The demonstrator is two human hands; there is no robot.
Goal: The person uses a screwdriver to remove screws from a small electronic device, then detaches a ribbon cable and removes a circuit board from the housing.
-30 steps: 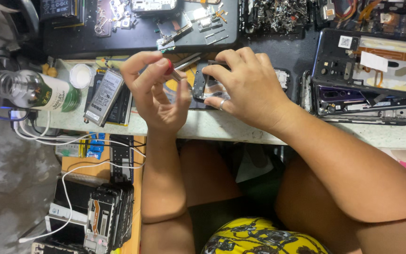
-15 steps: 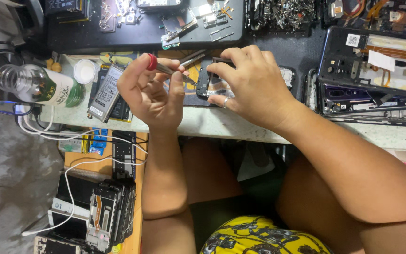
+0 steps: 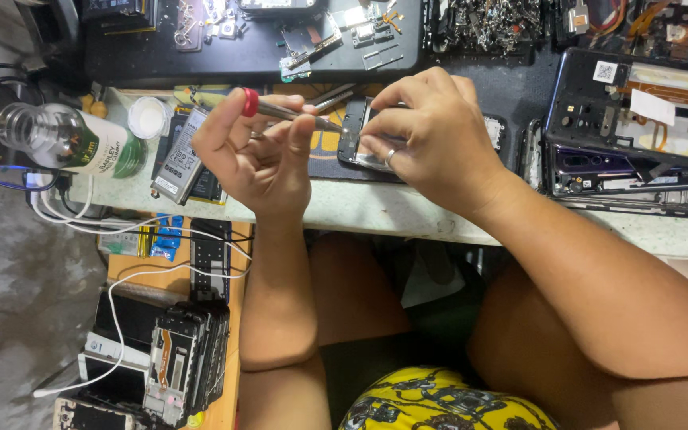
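My left hand (image 3: 260,155) grips a small screwdriver (image 3: 292,114) with a red cap (image 3: 249,102). Its shaft lies across my fingers and its tip points right, toward a small dark phone (image 3: 352,137). My right hand (image 3: 439,135) holds that phone down at the front edge of the white worktop (image 3: 376,211), fingers curled over its right side. A ring shows on one finger. Most of the phone is hidden under this hand.
A lying bottle (image 3: 73,142), a white cap (image 3: 147,118) and a flat battery (image 3: 178,147) are on the left. Opened phone frames (image 3: 631,163) fill the right. A black mat (image 3: 256,52) with small parts lies behind. Stacked phones (image 3: 177,358) and white cables (image 3: 121,231) sit lower left.
My left hand has closed around the screwdriver and shifted left, laying its shaft level with the tip toward the phone. My right hand has stayed on the phone.
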